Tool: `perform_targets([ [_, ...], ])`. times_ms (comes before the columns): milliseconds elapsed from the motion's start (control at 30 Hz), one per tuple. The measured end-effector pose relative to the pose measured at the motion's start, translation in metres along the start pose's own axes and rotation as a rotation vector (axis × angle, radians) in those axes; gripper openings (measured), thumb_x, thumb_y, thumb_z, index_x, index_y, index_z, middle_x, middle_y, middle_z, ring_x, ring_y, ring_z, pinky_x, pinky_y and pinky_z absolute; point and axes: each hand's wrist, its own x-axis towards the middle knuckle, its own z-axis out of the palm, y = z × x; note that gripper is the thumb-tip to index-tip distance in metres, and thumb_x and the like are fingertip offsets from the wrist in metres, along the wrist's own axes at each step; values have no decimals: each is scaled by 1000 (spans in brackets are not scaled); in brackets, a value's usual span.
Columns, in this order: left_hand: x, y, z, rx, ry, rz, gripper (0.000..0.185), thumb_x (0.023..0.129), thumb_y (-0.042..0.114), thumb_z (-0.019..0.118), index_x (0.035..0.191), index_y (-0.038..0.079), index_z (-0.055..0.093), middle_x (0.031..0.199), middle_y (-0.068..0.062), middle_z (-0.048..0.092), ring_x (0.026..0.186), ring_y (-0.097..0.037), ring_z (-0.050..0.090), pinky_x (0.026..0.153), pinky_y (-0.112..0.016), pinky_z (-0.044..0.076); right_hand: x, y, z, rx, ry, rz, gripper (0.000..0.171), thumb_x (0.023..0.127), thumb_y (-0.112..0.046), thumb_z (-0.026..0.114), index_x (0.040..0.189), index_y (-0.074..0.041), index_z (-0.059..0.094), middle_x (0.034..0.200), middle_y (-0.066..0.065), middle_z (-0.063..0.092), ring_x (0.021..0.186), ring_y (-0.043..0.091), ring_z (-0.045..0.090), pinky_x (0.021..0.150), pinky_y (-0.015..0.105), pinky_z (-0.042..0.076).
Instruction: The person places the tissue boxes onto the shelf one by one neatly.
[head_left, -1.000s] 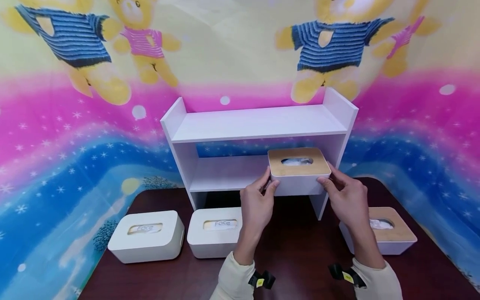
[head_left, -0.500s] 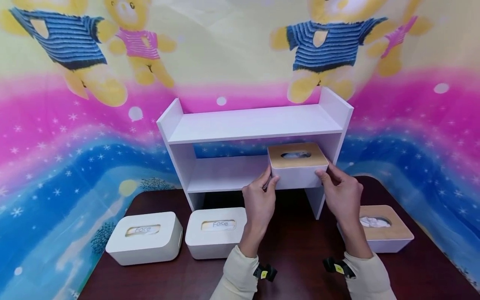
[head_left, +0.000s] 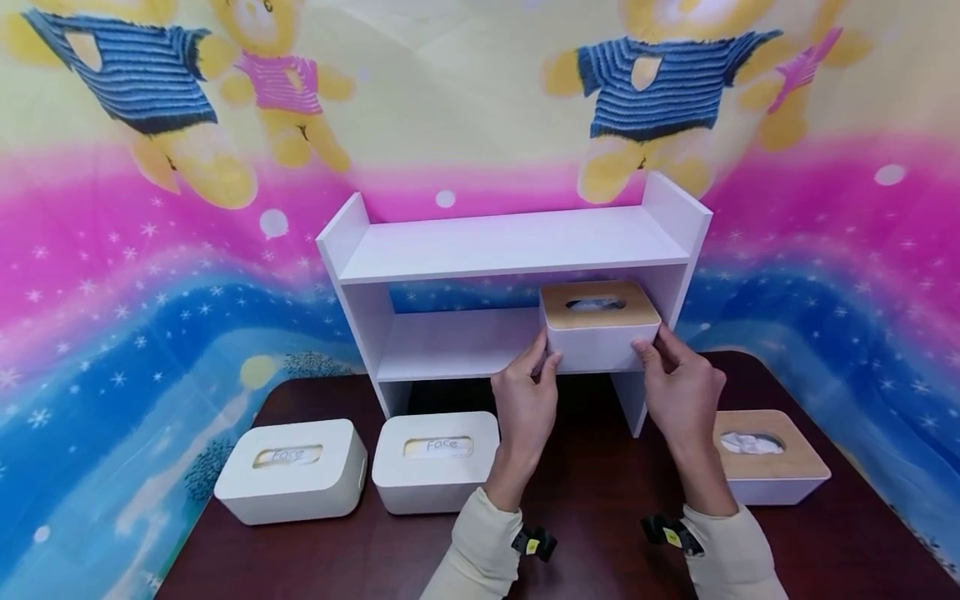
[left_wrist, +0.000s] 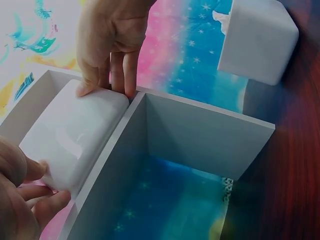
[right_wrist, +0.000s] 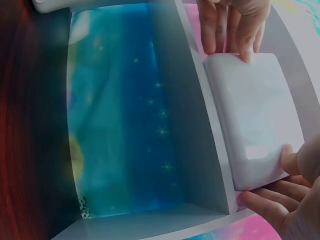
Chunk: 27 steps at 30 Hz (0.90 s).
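Note:
Both hands hold a white tissue box (head_left: pixel 600 348) with a wood-coloured lid at the right part of the white shelf unit's middle shelf (head_left: pixel 457 342). My left hand (head_left: pixel 525 400) pinches its left end, thumb on the front face. The right hand (head_left: pixel 684 387) grips the opposite end in the same way. In the left wrist view, the box's white front (left_wrist: pixel 80 130) lies along the shelf edge, between the two hands. The right wrist view shows the box (right_wrist: pixel 257 120) beside that edge too, with right fingers (right_wrist: pixel 272 200) at its lower end. Its underside is hidden.
Two cream tissue boxes, one at far left (head_left: pixel 288 492) and another beside it (head_left: pixel 427 483), stand on the dark table (head_left: pixel 600 517). Behind my right wrist is a second wood-lidded tissue box (head_left: pixel 780 458). The upper shelf (head_left: pixel 510 246) and right side panel (head_left: pixel 675 250) are close to the held box.
The held tissue box has moved up and back, from in front of the middle shelf's edge to above that edge. Both hands have kept hold of it.

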Motion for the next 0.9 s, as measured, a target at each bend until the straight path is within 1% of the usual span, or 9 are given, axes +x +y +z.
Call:
perform_targets([
  [100, 0, -1, 0, -22, -19, -19, 45, 100, 12, 77, 144, 12, 67, 139, -11, 71, 121, -17, 72, 89, -27, 63, 0, -1, -3, 11, -46, 26, 55, 102, -31, 75, 150, -9, 61, 136, 24, 69, 116, 42, 73, 90, 56, 59],
  [267, 2, 1, -5, -108, -97, -62, 54, 100, 16, 79, 150, 11, 61, 147, -12, 65, 127, -20, 69, 93, -30, 63, 3, -10, -17, -1, -213, 115, 66, 106, -44, 68, 160, -13, 49, 149, 23, 62, 129, 41, 68, 97, 54, 56],
  [333, 2, 4, -9, -116, -135, -88, 58, 100, 20, 79, 153, 11, 58, 152, -11, 62, 131, -21, 68, 95, -32, 62, 3, -14, -24, -22, -275, 131, 72, 106, -50, 66, 164, -14, 43, 152, 23, 60, 132, 42, 66, 99, 55, 55],
  [400, 2, 7, -14, -100, -163, -106, 61, 101, 23, 79, 155, 10, 56, 155, -12, 60, 134, -23, 66, 98, -34, 62, 2, -20, -31, -43, -308, 132, 77, 105, -54, 65, 166, -16, 39, 155, 22, 58, 134, 42, 65, 100, 55, 55],
  [467, 2, 11, -20, -83, -185, -110, 63, 101, 26, 79, 156, 8, 55, 156, -13, 59, 137, -25, 64, 99, -34, 61, 1, -24, -38, -59, -317, 136, 79, 104, -56, 65, 168, -18, 36, 157, 21, 56, 137, 42, 63, 101, 54, 54],
  [567, 1, 14, -30, -48, -198, -110, 63, 101, 29, 79, 155, 6, 56, 157, -14, 58, 139, -25, 63, 101, -36, 61, -2, -30, -45, -62, -295, 124, 80, 103, -54, 67, 169, -21, 35, 160, 18, 55, 141, 40, 61, 102, 52, 53],
  [767, -3, 14, -51, 3, -201, -123, 64, 101, 31, 79, 157, 11, 56, 159, -13, 57, 144, -22, 59, 105, -42, 60, -12, -41, -52, -48, -231, 59, 80, 102, -43, 74, 169, -20, 37, 163, 14, 53, 144, 37, 59, 103, 50, 52],
  [833, -5, 13, -57, 16, -211, -118, 64, 101, 32, 78, 157, 12, 55, 161, -13, 56, 147, -22, 56, 106, -43, 59, -17, -45, -54, -43, -211, 39, 76, 101, -40, 76, 166, -18, 44, 159, 15, 58, 141, 37, 62, 103, 42, 52],
  [900, -7, 13, -63, 34, -219, -112, 64, 101, 34, 78, 157, 12, 55, 161, -12, 56, 148, -22, 55, 106, -43, 59, -21, -48, -55, -40, -208, 24, 71, 100, -39, 78, 162, -17, 50, 155, 15, 62, 138, 36, 65, 102, 37, 52],
])
